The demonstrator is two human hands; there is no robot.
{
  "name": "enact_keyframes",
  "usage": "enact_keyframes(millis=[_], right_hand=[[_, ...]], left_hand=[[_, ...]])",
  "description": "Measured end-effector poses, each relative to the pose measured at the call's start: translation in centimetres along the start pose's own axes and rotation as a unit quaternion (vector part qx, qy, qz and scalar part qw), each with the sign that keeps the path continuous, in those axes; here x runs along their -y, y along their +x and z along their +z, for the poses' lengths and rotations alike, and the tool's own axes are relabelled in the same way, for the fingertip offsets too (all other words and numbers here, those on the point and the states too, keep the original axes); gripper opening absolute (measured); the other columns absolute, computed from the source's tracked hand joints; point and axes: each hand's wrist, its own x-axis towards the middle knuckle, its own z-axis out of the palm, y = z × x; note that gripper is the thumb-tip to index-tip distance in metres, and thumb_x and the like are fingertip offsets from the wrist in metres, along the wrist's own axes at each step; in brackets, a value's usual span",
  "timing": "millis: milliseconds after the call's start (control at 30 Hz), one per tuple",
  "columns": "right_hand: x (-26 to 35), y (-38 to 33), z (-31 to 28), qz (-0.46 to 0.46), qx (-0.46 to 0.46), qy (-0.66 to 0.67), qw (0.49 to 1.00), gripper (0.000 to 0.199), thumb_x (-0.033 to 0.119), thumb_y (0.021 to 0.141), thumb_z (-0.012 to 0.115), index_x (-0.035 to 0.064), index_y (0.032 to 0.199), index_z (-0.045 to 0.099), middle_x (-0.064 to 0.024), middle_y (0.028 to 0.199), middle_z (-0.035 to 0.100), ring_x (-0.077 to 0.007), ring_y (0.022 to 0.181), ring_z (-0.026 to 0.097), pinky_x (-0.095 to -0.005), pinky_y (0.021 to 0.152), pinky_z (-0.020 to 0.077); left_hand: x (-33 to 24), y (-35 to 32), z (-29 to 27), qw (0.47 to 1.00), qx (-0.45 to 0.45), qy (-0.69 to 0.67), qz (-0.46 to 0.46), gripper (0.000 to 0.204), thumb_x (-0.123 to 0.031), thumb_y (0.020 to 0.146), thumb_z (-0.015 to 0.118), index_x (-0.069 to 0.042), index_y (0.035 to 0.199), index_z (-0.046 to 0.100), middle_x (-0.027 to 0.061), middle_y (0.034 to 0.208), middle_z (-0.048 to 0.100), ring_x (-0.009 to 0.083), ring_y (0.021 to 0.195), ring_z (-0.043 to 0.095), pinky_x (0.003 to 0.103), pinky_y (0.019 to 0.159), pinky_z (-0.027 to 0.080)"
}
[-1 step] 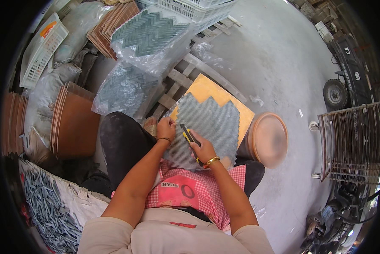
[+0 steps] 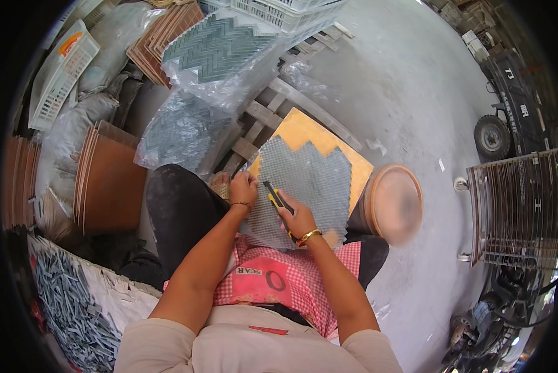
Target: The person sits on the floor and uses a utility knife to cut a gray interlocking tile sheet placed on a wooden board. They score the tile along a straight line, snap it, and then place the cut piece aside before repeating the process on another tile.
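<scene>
Mesh-backed mosaic sheet (image 2: pixel 307 180), grey with a zigzag far edge, lay mesh side up on an orange board (image 2: pixel 304 130) across the person's lap, just in front of a red checked cloth (image 2: pixel 279 276). Left hand (image 2: pixel 243 186) was curled shut on the sheet's near left edge, fingers pinching it down. Right hand (image 2: pixel 297 217) was closed around a yellow and black utility knife (image 2: pixel 277 200), whose tip rested on the mesh close beside the left hand. A round terracotta-coloured tub (image 2: pixel 394 202) stood just right of the board on the concrete floor (image 2: pixel 415 93). Beyond the board lay a wooden pallet (image 2: pixel 272 115) with plastic-wrapped sheets of herringbone mosaic (image 2: pixel 220 46) on it, and stacks of brown tiles (image 2: pixel 108 180) stood to the left
</scene>
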Motion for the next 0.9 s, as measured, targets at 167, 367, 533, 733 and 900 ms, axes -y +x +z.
enact_keyframes(millis=[167,367,533,733,900], right_hand=[[0.5,0.7,0.1,0.018,-0.040,-0.078,0.996,0.039,0.014,0.079,0.055,0.0142,0.118,0.048,-0.0075,0.078,0.061,-0.0082,0.042,0.050,-0.0235,0.041,0.0435],[-0.8,1.5,0.3,-0.187,-0.112,-0.262,0.940,0.041,0.021,0.079,0.052,0.0190,0.119,0.045,-0.0182,0.075,0.059,-0.0302,0.060,0.058,-0.0385,0.057,0.0463],[0.5,1.3,0.4,-0.124,-0.053,-0.332,0.934,0.044,0.018,0.077,0.051,0.0203,0.120,0.041,-0.0191,0.073,0.058,-0.0354,0.066,0.055,-0.0431,0.061,0.0445],[1.5,1.5,1.3,-0.090,-0.019,-0.389,0.917,0.045,0.018,0.079,0.050,0.0211,0.122,0.039,-0.0192,0.072,0.058,-0.0346,0.065,0.056,-0.0433,0.059,0.0452],[1.6,1.1,1.9,-0.086,-0.024,-0.406,0.909,0.045,0.018,0.079,0.049,0.0205,0.123,0.038,-0.0196,0.071,0.057,-0.0348,0.065,0.056,-0.0436,0.059,0.0450]], left_hand=[[-0.4,-0.1,-0.2,0.999,-0.010,0.045,0.023,0.006,-0.005,0.066,0.058,0.000,0.067,0.054,0.0121,0.065,0.054,0.0232,0.060,0.053,0.031,0.057,0.042],[-0.2,0.1,-0.4,0.999,0.032,0.013,-0.015,0.005,-0.005,0.067,0.058,-0.003,0.070,0.055,0.0133,0.070,0.055,0.0283,0.066,0.055,0.035,0.059,0.043],[-0.3,-0.1,-0.6,1.000,0.010,0.017,-0.010,0.005,-0.005,0.066,0.057,-0.001,0.069,0.056,0.0112,0.061,0.056,0.0207,0.057,0.055,0.030,0.056,0.043],[-0.6,-0.2,-0.8,0.999,0.017,0.000,-0.040,0.006,-0.008,0.067,0.059,-0.003,0.069,0.056,0.0120,0.067,0.056,0.0244,0.062,0.057,0.031,0.057,0.043],[-0.9,-0.3,-0.9,0.999,0.006,-0.009,-0.036,0.007,-0.008,0.067,0.060,-0.003,0.069,0.056,0.0113,0.066,0.057,0.0228,0.060,0.057,0.031,0.056,0.043]])
